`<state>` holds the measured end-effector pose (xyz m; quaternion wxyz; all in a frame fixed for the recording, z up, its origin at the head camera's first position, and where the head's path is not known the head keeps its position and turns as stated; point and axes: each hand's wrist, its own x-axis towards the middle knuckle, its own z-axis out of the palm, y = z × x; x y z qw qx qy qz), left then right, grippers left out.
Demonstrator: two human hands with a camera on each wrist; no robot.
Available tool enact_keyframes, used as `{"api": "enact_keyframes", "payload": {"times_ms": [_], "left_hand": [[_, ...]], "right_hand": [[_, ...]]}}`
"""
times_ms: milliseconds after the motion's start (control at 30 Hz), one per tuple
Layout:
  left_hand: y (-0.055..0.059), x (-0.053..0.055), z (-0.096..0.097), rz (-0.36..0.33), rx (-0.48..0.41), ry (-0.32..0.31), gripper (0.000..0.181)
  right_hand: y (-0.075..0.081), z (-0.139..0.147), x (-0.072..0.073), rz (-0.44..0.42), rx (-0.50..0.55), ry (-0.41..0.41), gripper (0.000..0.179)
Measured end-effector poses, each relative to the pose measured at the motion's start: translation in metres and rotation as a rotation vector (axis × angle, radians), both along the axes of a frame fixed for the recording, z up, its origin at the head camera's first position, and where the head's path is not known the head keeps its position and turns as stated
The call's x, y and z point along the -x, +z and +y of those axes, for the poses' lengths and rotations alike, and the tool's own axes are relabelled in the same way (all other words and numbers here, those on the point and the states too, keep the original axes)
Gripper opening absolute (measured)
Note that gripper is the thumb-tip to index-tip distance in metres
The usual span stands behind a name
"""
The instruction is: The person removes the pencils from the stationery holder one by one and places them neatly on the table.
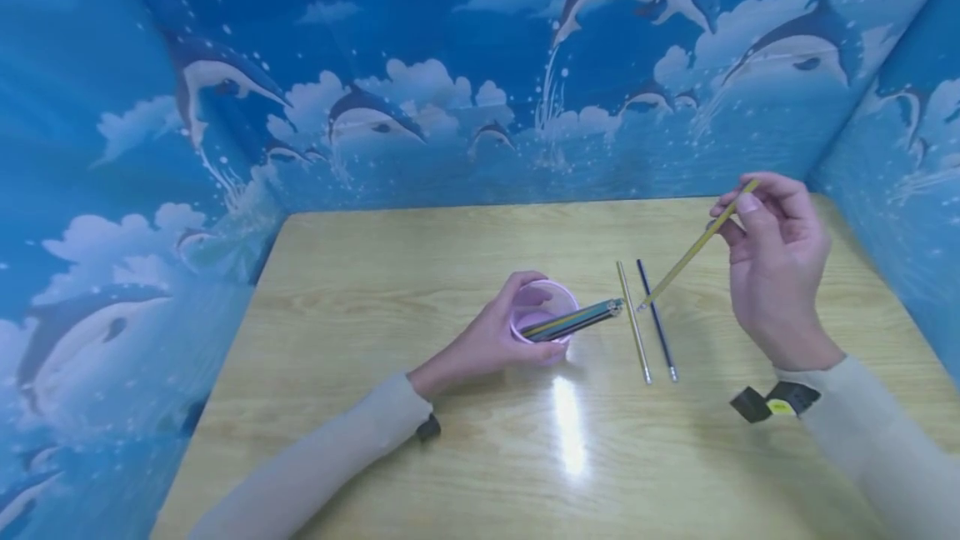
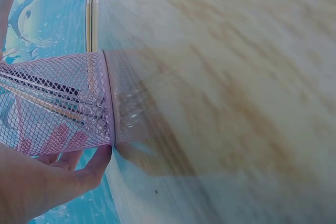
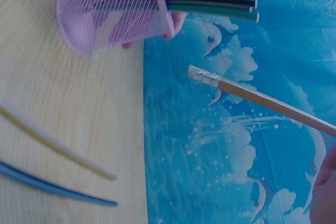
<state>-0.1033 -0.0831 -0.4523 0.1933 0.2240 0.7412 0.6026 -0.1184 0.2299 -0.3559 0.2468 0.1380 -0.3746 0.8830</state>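
My left hand grips a pink mesh pencil cup round its side. Several pencils, dark, green and yellow, lean out of the cup towards the right. In the right wrist view the cup stands on the table. Raised at the right, my right hand pinches a yellow pencil near its upper end. That pencil slants down to the left, its white eraser at the low end. Between the hands, a yellow pencil and a dark blue pencil lie side by side, a little apart.
The wooden table reaches back to a blue backdrop printed with dolphins, which also rises on the left and right. Black wrist gear sits at the right cuff. A bright reflection lies on the tabletop near the cup.
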Motion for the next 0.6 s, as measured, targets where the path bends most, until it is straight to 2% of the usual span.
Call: {"api": "enact_keyframes", "payload": {"times_ms": [167, 333, 467, 600], "left_hand": [[0.0, 0.001, 0.0, 0.002, -0.015, -0.01, 0.089], [0.0, 0.002, 0.001, -0.001, -0.013, -0.012, 0.09], [0.0, 0.002, 0.001, 0.004, -0.007, -0.013, 0.09], [0.001, 0.002, 0.0, 0.004, 0.008, -0.008, 0.09]], "right_hand": [[-0.005, 0.012, 0.001, -0.069, -0.071, 0.015, 0.02], [-0.013, 0.025, 0.002, -0.161, -0.212, 0.033, 0.024], [-0.02, 0.035, 0.005, -0.225, -0.286, 0.035, 0.029], [-0.025, 0.046, 0.01, -0.323, -0.383, 0.035, 0.027]]}}
